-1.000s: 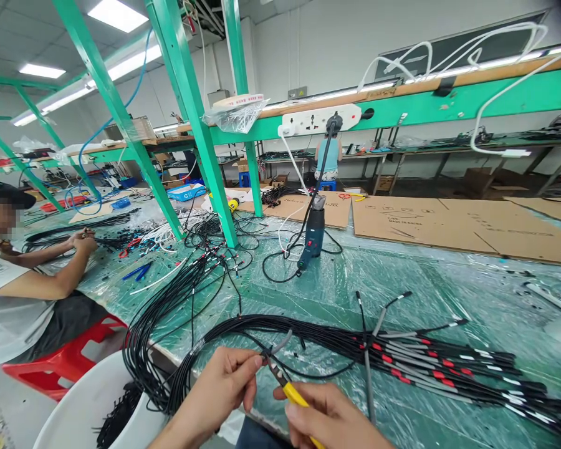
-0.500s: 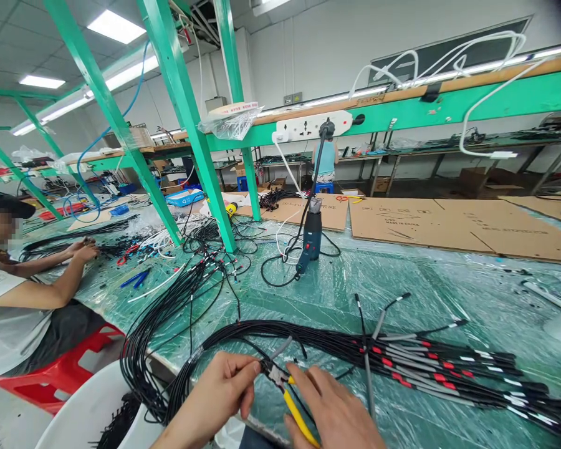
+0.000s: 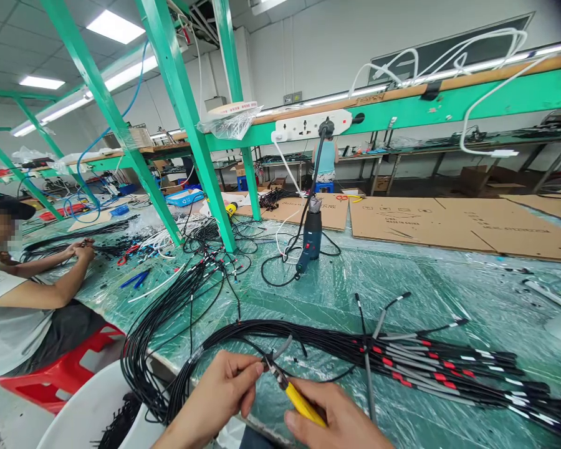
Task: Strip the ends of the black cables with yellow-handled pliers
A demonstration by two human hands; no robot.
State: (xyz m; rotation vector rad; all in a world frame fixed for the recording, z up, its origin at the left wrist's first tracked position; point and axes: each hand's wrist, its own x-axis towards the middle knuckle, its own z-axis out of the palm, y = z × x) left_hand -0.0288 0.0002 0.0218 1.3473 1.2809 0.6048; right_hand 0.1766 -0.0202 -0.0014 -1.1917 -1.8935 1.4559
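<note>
My right hand (image 3: 334,411) is closed round the yellow handles of a pair of cutting pliers (image 3: 303,402). The metal jaws point up and left, at the fingertips of my left hand (image 3: 229,386). That hand pinches a small dark piece at the jaws, apparently the end of a black cable; my fingers hide most of it. A short grey tube end (image 3: 283,346) sticks up just beyond the jaws. Behind both hands lies a long bundle of black cables (image 3: 280,328), curving across the table, with grey, red and white sections at its right end.
A heat gun (image 3: 312,237) stands upright on the film-covered table (image 3: 383,274). Flat cardboard (image 3: 449,224) lies behind it. At lower left is a white tub (image 3: 70,415) with black parts. A co-worker (image 3: 37,280) sits at left. Green posts (image 3: 206,181) rise from the table.
The pliers' handles have come together and my right hand has wrapped round them. The jaws have turned slightly against the piece in my left hand, which stays nearly still.
</note>
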